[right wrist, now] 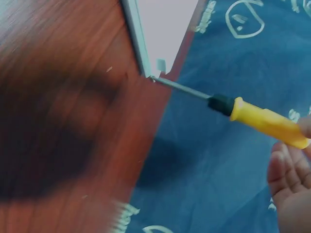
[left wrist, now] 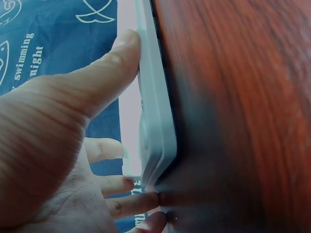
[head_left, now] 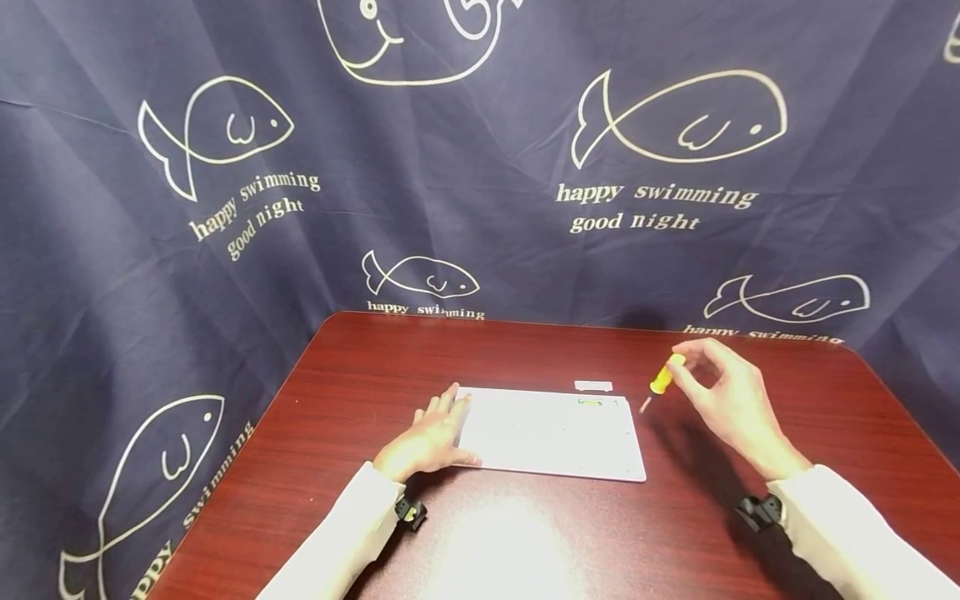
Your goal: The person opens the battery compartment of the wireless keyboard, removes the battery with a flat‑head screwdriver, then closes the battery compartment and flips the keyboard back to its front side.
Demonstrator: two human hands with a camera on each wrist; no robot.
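On the table (head_left: 360, 367), brace the white panel (head_left: 540, 433) from the left, left hand (head_left: 429, 435) outstretched, and squarely aim the yellow screwdriver (head_left: 662, 380), pinched in the right hand (head_left: 731, 402) beyond the panel's right edge.

One wide view, two close
Behind the left fingers (left wrist: 135, 204) and right fingers (right wrist: 278, 170), the head view faces forward and down; wrist views look past them, nearer; all share the white board (head_left: 540, 433).
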